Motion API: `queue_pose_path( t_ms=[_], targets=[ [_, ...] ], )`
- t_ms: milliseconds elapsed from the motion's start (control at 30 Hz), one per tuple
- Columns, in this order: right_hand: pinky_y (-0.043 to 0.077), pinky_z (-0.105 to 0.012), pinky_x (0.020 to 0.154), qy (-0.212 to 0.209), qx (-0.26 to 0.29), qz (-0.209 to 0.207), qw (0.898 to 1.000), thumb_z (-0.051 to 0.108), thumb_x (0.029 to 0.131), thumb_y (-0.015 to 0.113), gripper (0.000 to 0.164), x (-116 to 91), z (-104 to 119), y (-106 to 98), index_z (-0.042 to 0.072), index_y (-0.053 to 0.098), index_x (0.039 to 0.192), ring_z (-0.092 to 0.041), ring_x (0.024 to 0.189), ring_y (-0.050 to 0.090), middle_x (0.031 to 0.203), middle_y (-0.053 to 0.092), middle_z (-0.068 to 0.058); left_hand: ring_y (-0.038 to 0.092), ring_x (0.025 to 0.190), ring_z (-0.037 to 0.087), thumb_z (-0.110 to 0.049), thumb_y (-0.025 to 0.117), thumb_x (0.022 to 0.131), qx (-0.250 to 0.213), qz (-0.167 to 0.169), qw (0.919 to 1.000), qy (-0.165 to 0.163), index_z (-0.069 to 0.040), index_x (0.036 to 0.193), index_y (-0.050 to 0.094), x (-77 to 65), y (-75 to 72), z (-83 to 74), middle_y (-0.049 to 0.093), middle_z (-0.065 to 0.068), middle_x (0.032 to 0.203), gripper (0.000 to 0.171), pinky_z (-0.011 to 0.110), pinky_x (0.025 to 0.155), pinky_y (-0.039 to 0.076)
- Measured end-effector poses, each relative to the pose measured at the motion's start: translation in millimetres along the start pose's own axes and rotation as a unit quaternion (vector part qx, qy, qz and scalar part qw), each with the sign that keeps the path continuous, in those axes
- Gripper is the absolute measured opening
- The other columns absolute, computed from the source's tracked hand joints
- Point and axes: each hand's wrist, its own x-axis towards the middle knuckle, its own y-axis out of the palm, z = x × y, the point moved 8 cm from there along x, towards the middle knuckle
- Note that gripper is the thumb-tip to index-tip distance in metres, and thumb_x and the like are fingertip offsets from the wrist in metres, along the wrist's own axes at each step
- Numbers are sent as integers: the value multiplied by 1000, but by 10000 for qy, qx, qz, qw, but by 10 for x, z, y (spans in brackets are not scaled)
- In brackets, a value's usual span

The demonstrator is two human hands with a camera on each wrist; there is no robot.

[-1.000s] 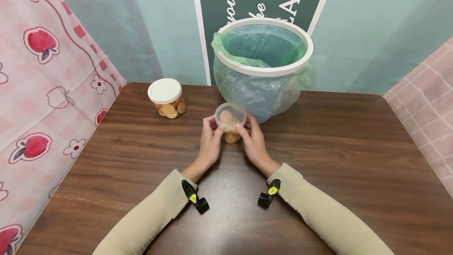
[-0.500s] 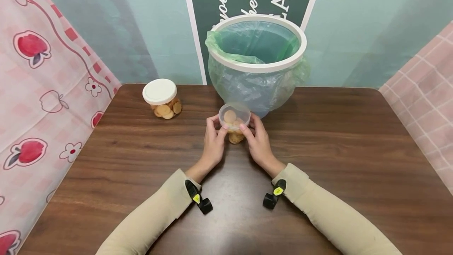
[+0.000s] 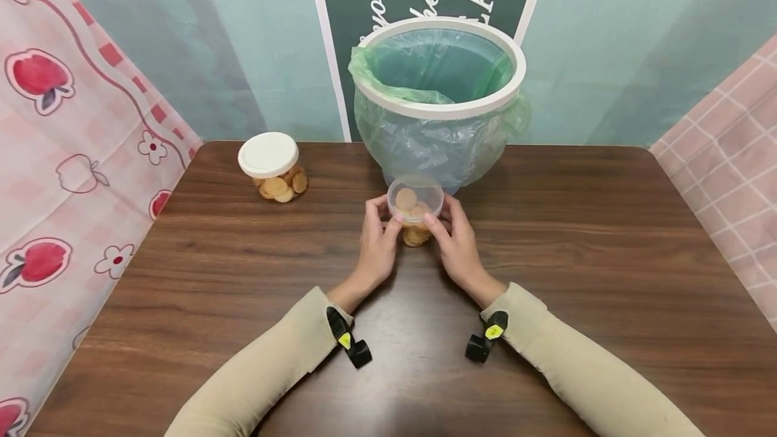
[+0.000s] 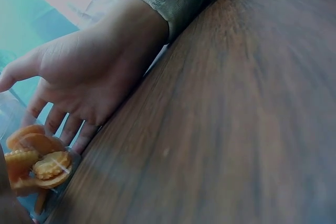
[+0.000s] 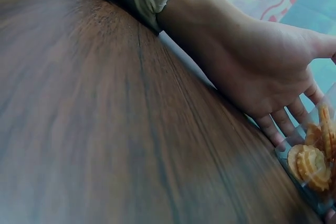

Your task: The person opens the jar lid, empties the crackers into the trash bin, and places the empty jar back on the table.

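Clear, round plastic jar of golden biscuits stands on the brown wood-grained table, directly between both hands on my feed. I have the left hand and right hand around its opposite sides, parted only by its width, thumbs at the near rim. Wrist views show me smooth, glossy walls and crimped, scalloped biscuit edges.

A white-rimmed bin stands before a backdrop.
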Motion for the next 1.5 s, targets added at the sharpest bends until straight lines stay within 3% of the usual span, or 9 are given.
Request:
queue_pose_path(
  t_ms=[167, 300, 533, 667, 800, 967, 1100, 1367, 1500],
  targets=[
    [44, -13, 96, -124, -238, 107, 9996, 12, 101, 58, 51, 29, -13, -93, 1, 43, 148, -32, 127, 57, 140, 57, -22, 54, 122, 29, -31, 53, 97, -63, 179, 9998, 36, -3, 140, 43, 27, 58, -21, 55, 21, 134, 52, 35, 93, 48],
    [46, -13, 95, -125, -206, 381, 9990, 13, 100, 58, 53, 36, -28, -116, 1, 41, 149, -33, 125, 57, 141, 55, -23, 54, 121, 32, -25, 52, 99, -396, 330, 9987, 13, 0, 138, 44, 34, 29, -28, 55, 23, 132, 47, 31, 94, 47],
    [48, -47, 104, -53, -408, 660, 9970, 12, 91, 73, 71, -14, -80, -184, 8, 37, 153, -31, 126, 56, 145, 51, -16, 54, 123, 35, -22, 48, 100, -619, 777, 9949, 157, 3, 137, 44, 100, 77, 3, 55, 26, 132, 45, 27, 96, 45],
    [50, -47, 101, -88, -887, 665, 9938, 18, 80, 86, 86, 27, -86, -198, 13, 39, 152, -26, 123, 57, 142, 53, -10, 54, 122, 32, -45, 55, 99, -572, 853, 9936, 466, 0, 142, 43, 162, 59, -24, 53, 20, 136, 63, 35, 99, 45],
    [52, -38, 96, -163, -1271, 680, 9894, 25, 72, 93, 93, 97, -116, -196, 15, 42, 149, -21, 117, 60, 136, 58, -6, 53, 124, 30, -73, 58, 88, -312, 797, 9934, 762, -1, 144, 44, 212, 37, -54, 52, 18, 138, 93, 47, 105, 44],
    [50, -39, 101, -158, -1304, 841, 9878, 31, 67, 96, 94, 139, -137, -155, 17, 47, 146, -19, 123, 60, 137, 60, -3, 57, 119, 30, -83, 58, 79, 190, 766, 9919, 996, -2, 144, 49, 231, 48, -86, 56, 16, 135, 105, 52, 105, 45],
    [50, -45, 102, -140, -1371, 958, 9858, 33, 68, 95, 90, 150, -165, -143, 19, 49, 145, -20, 124, 61, 136, 63, -4, 57, 122, 28, -88, 57, 73, 331, 815, 9912, 989, -3, 144, 50, 243, 67, -74, 57, 13, 136, 111, 48, 107, 45],
    [44, -45, 107, -379, -1681, 1335, 9760, 37, 64, 96, 91, 190, -173, -124, 22, 51, 142, -19, 125, 57, 134, 62, -1, 58, 121, 25, -89, 63, 67, 172, 1139, 9879, 1039, -5, 141, 51, 241, 93, -91, 58, 11, 134, 112, 36, 107, 44],
    [46, -46, 106, -303, -1787, 1501, 9719, 39, 66, 94, 92, 187, -178, -109, 21, 50, 144, -21, 125, 58, 135, 63, -3, 54, 129, 25, -69, 78, 72, 139, 1343, 9844, 1128, -11, 147, 49, 228, 107, -85, 55, 11, 140, 99, 39, 112, 41]
  ],
)
